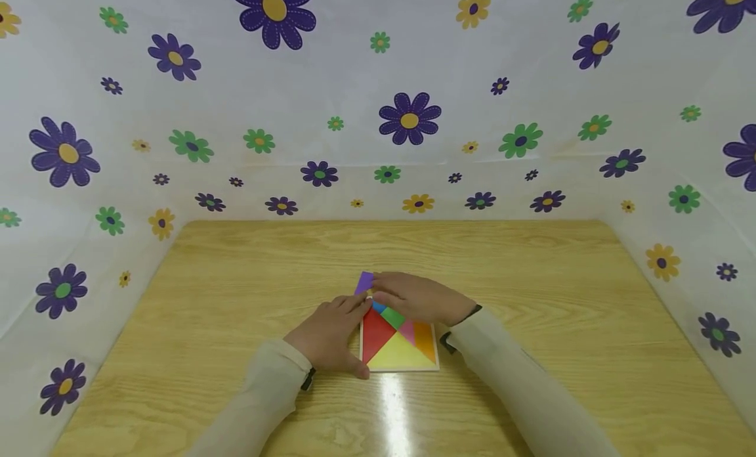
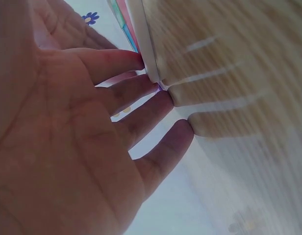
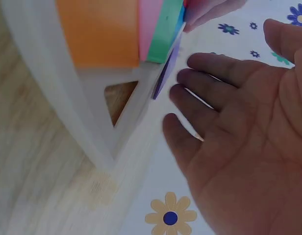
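A tangram tray [image 1: 407,371] with a pale rim lies on the table. In it sit a red piece [image 1: 376,333], a yellow piece [image 1: 401,353], an orange piece [image 1: 424,342], a pink piece [image 1: 407,330], a green piece [image 3: 162,34] and a partly covered blue piece [image 1: 378,306]. A purple piece [image 1: 363,283] juts past the tray's far left corner. My left hand [image 1: 331,332] rests along the tray's left side, thumb near the front corner, fingertips at the rim and table. Over the far right part spreads my right hand [image 1: 422,298], its fingers straight, hiding that corner in the head view.
The wooden table [image 1: 502,260] extends on every side of the tray. A white flower-print cloth [image 1: 354,69] encloses the back and both sides. In the right wrist view, a triangular gap [image 3: 122,100] at one tray corner shows the wood beneath.
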`<state>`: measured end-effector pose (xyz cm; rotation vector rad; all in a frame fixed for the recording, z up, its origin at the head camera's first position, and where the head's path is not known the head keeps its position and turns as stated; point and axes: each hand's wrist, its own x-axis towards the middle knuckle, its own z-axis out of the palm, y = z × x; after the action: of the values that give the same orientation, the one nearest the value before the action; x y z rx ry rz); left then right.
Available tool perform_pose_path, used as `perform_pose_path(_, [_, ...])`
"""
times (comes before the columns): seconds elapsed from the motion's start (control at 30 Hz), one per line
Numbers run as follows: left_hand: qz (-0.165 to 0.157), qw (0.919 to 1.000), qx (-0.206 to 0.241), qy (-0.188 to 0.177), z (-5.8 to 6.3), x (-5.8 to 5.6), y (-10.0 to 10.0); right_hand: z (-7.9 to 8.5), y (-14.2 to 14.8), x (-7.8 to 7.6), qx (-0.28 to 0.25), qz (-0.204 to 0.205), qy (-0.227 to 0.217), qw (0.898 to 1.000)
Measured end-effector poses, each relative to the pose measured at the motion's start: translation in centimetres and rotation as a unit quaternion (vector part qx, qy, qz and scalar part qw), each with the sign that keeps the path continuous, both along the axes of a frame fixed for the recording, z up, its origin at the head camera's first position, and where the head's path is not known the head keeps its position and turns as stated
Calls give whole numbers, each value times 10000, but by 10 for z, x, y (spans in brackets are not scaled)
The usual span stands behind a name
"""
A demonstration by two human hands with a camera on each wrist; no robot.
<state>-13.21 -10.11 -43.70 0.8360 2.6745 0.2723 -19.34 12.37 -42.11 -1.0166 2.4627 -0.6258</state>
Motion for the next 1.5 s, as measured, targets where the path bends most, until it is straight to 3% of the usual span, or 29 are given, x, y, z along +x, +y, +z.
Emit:
perform_pose_path(0.17, [19, 10000, -13, 13, 3, 1, 2, 1, 3, -1, 387, -117, -114, 9991])
perform_pose_path(0.37, [87, 9999, -48, 111, -2, 0, 2, 0, 22, -2, 554, -153, 600, 9965])
perform_pose_path(0.53, [94, 9997, -60, 195, -11, -2, 1, -5, 49, -3, 574, -929, 770, 9910])
perform_pose_path(0.57, [92, 9997, -65, 211, -11, -3, 1, -5, 54, -2, 540, -1339, 600, 9877])
perform_pose_path(0.67, [68, 9997, -45, 225, -13, -3, 0, -3, 69, 1, 696, -1827, 583, 9790])
perform_pose_path(0.87, [77, 9998, 7, 183, -8, -2, 1, 5, 88, 13, 983, -2341, 679, 9648])
perform_pose_path(1.2, [112, 9999, 30, 113, -1, 1, 3, 2, 95, 18, 774, -2663, 703, 9582])
perform_pose_path(1.5, [92, 9999, 27, 92, 2, 1, 2, -5, 94, 15, 1123, -2272, 1320, 9583])
